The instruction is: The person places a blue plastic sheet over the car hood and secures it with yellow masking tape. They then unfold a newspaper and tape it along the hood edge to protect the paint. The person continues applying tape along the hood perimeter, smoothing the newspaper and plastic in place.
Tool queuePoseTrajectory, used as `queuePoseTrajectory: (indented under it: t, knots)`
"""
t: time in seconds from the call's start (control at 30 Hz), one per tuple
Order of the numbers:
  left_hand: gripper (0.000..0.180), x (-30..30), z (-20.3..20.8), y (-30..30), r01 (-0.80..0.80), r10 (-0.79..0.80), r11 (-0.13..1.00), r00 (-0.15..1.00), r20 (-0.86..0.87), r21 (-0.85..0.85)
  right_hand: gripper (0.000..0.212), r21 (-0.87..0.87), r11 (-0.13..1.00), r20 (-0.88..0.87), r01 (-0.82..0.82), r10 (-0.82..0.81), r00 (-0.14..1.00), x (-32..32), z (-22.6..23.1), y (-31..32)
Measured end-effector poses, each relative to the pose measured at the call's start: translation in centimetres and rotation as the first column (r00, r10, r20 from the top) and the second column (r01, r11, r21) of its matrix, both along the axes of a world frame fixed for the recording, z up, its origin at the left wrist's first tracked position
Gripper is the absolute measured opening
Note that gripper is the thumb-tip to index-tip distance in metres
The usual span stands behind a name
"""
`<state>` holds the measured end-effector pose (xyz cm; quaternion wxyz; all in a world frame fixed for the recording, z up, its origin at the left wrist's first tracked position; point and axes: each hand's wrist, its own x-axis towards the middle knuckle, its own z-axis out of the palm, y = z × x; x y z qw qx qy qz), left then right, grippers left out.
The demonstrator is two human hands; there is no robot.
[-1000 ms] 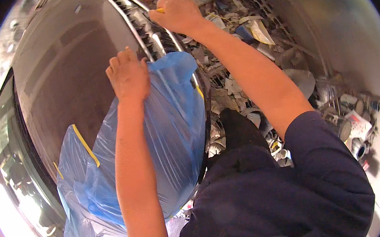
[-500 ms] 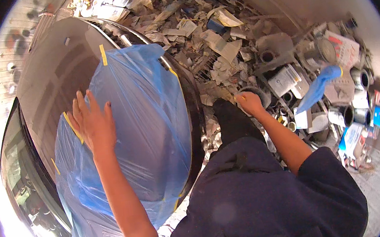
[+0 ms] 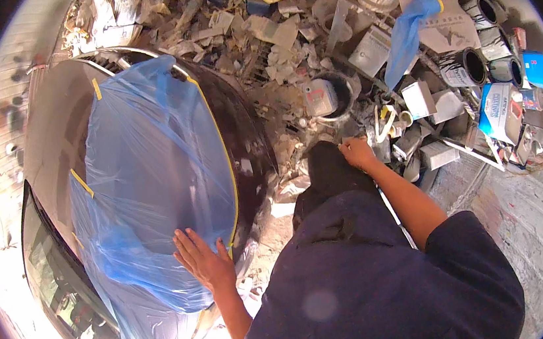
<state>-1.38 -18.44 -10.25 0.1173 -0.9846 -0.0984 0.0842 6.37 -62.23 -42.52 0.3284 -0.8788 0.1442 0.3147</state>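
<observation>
Left hand (image 3: 207, 263), lower centre: flat, fingers extended, thumb apart, on or just above blue plastic sheet (image 3: 158, 161); contact unclear. Sheet covers car body (image 3: 244, 132), left half of frame, yellow tape (image 3: 232, 173) down its right edge. Right hand (image 3: 356, 152), right of centre: curled beside dark trouser leg (image 3: 331, 171), can't tell if gripping anything.

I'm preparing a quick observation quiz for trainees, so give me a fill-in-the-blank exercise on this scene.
1. The plastic sheet on the car is coloured ____.
2. The tape along its edges is coloured ____.
3. The hand spread over the sheet is the person's ____ one.
4. The cans lie to the person's ____.

Missing words: blue; yellow; left; right.
</observation>
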Motion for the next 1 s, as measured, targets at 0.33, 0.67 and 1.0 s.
queuePoseTrajectory:
  t: [0.33,0.67,1.0]
  knots:
    - [0.089,-2.3,-4.2,5.1,0.036,-0.01,0.958,0.996,-0.093,0.286,0.045,0.002,1.0,-0.083,0.017,-0.017,0.996,-2.8,-2.8,-3.4]
    - [0.089,-2.3,-5.3,6.4,0.195,-0.222,0.902,0.975,0.026,0.384,0.039,-0.032,0.999,-0.179,-0.036,0.03,0.983,-6.8,-4.7,-9.1]
    - [0.085,-2.6,-5.7,6.7,0.228,-0.288,0.883,0.953,0.09,0.41,0.041,-0.006,0.999,-0.149,-0.046,0.045,0.988,-8.8,-3.6,-6.8]
